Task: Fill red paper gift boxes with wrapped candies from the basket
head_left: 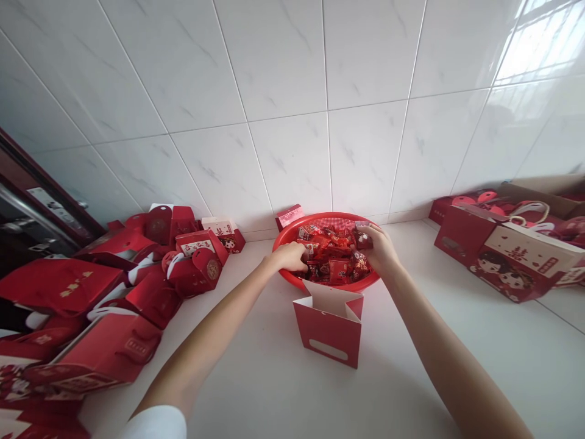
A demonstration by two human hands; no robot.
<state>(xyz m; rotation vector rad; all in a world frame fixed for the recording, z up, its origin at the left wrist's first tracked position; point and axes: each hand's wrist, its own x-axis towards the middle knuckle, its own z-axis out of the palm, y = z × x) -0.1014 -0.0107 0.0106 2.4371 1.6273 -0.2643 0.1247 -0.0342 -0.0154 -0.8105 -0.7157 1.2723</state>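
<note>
A red plastic basket [286, 235] full of red-wrapped candies [339, 269] stands before me. At its left side my left hand [292, 256] reaches in, fingers curled down among the wrappers; whatever they grip is hidden. On the opposite side my right hand [381, 249] closes around a dark red candy packet [364, 235] near the rim. Just in front of the basket is an upright red gift box [326, 332], its top open and its white inside showing. Neither hand touches this box.
Many red gift boxes [103, 350] crowd the left of the white counter [256, 366]. A red box with cartoon figures [503, 256] stands at right by a brown carton [543, 186]. Behind the basket, a small red box [289, 216] stands near the tiled wall [292, 158].
</note>
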